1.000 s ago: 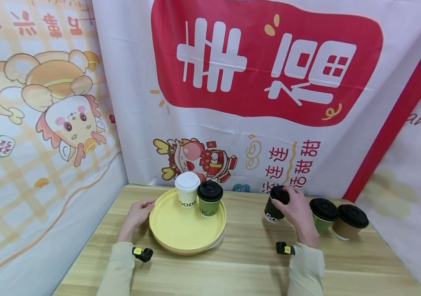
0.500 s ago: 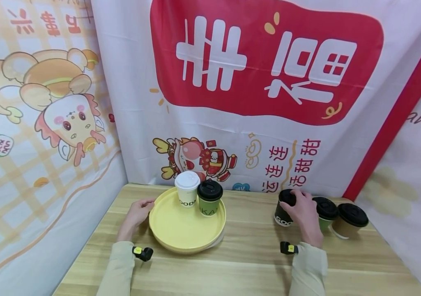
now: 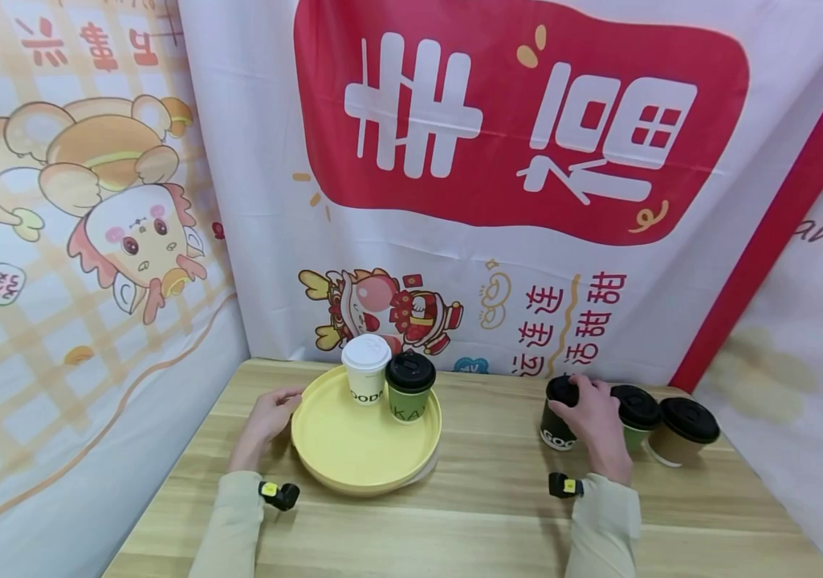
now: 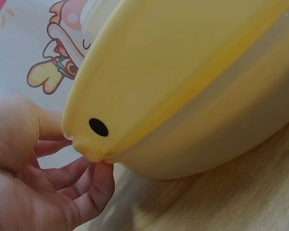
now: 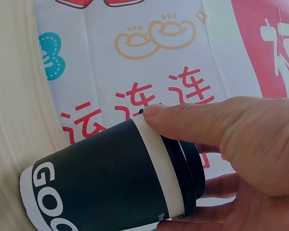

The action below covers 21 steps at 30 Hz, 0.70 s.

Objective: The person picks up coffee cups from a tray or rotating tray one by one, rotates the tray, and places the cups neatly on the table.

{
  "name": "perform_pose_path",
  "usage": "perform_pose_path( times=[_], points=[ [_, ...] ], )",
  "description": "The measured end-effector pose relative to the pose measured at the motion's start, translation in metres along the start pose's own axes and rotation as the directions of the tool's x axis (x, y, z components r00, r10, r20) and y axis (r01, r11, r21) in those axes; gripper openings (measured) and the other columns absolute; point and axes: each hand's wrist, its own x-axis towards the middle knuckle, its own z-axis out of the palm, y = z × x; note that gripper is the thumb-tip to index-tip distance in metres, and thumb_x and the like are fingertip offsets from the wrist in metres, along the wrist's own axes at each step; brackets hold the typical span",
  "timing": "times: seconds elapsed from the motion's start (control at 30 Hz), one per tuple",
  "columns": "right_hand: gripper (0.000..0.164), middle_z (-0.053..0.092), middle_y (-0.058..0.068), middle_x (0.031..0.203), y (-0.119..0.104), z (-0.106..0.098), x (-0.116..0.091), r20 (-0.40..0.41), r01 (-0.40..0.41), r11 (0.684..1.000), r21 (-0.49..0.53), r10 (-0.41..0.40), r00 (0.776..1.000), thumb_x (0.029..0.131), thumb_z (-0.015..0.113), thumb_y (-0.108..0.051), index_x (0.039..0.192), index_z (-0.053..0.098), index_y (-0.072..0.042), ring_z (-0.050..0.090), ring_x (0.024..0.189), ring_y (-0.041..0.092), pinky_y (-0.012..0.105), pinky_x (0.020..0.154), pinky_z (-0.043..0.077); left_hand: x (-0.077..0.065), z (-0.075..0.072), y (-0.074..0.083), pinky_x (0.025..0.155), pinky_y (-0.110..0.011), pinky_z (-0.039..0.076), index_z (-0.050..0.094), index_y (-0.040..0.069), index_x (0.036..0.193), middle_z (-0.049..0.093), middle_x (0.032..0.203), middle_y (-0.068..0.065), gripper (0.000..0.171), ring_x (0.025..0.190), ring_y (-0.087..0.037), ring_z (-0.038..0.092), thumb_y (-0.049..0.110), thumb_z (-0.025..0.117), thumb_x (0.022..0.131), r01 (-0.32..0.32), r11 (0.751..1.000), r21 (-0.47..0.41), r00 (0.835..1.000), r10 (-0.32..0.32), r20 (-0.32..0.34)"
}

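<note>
At left, one white paper cup (image 3: 365,388) and one green paper cup (image 3: 408,405), making two on one round yellow tray (image 3: 364,449). At right, one black paper cup (image 3: 556,424), a second green paper cup (image 3: 633,438) and one brown paper cup (image 3: 671,448), making three. Five cups altogether. Five lids too: one white lid (image 3: 366,352), four black, counting the leftmost black lid (image 3: 411,371). Two hands: one left hand (image 3: 271,419), one right hand (image 3: 594,417). Two wrist cameras (image 3: 281,496), one per arm. One wooden table (image 3: 469,514). On the far hanging, two large white characters (image 3: 421,104).
</note>
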Motion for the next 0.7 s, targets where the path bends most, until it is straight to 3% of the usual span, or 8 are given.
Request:
perform_pose_path(
  times=[0.43,0.57,0.7],
  points=[
    [0.066,0.028,0.033,0.134,-0.007,-0.006,-0.006,0.051,-0.042,0.999,-0.017,0.043,0.998,0.085,0.061,-0.041,0.134,0.04,-0.002,0.028,0.115,0.054,0.065,0.088,0.033,-0.001,0.0,-0.002,0.073,-0.025,0.051,0.053,0.003,0.128,0.054,0.124,-0.021,0.035,0.099,-0.024,0.058,0.018,0.047,0.097,-0.002,0.999,-0.051,1.0,0.003,0.007],
    [0.05,0.038,0.028,0.128,-0.017,-0.011,-0.008,-0.085,-0.034,0.999,-0.019,0.032,0.996,0.09,0.051,-0.038,0.127,0.047,-0.005,0.033,0.114,0.05,0.064,0.084,0.036,-0.001,0.0,-0.002,0.074,-0.025,0.051,0.054,0.003,0.127,0.054,0.124,-0.021,0.035,0.101,-0.025,0.058,0.019,0.048,0.096,-0.001,0.999,-0.04,1.0,0.001,0.003],
    [0.035,0.05,0.022,0.119,-0.032,-0.012,-0.008,-0.271,0.027,0.999,0.046,-0.013,0.963,0.092,0.047,-0.03,0.116,0.055,-0.006,0.044,0.11,0.043,0.059,0.084,0.038,-0.001,0.0,-0.002,0.077,-0.026,0.05,0.054,0.004,0.127,0.054,0.124,-0.021,0.035,0.105,-0.026,0.056,0.02,0.048,0.096,-0.005,1.0,-0.029,1.0,0.005,-0.006]
  ],
)
